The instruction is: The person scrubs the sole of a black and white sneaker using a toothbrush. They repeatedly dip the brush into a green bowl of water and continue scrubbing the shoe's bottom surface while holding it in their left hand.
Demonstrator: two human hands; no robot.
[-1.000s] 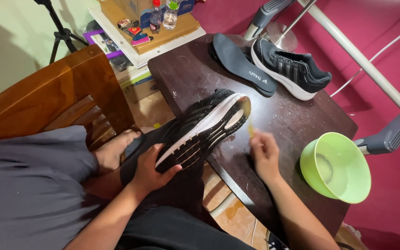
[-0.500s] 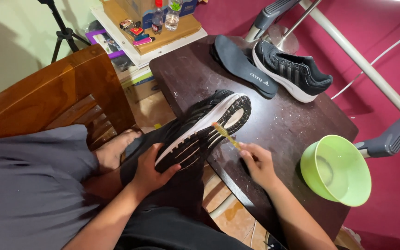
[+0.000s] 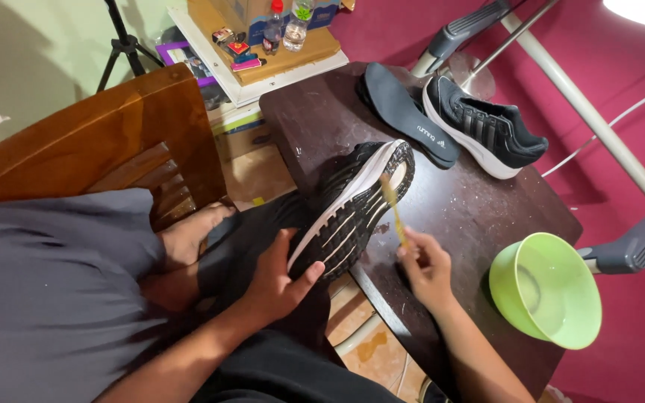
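Observation:
My left hand (image 3: 278, 277) grips the heel end of a black running shoe (image 3: 352, 205) with a white-edged sole, held on its side, sole facing me, its toe over the dark wooden table (image 3: 479, 216). My right hand (image 3: 425, 267) holds a thin yellow toothbrush (image 3: 393, 207), whose head rests against the front part of the sole. A second black shoe (image 3: 483, 128) with white stripes stands at the table's far side, and a dark insole (image 3: 406, 113) lies beside it.
A light green bowl (image 3: 546, 289) with water sits at the table's right corner. A wooden chair (image 3: 91, 145) is to my left. A shelf with small bottles (image 3: 284, 28), a tripod (image 3: 122, 41) and grey exercise-machine bars (image 3: 584, 119) surround the table.
My right hand has risen from the table with the toothbrush and brought its head up against the shoe's sole. The left hand keeps its hold on the shoe.

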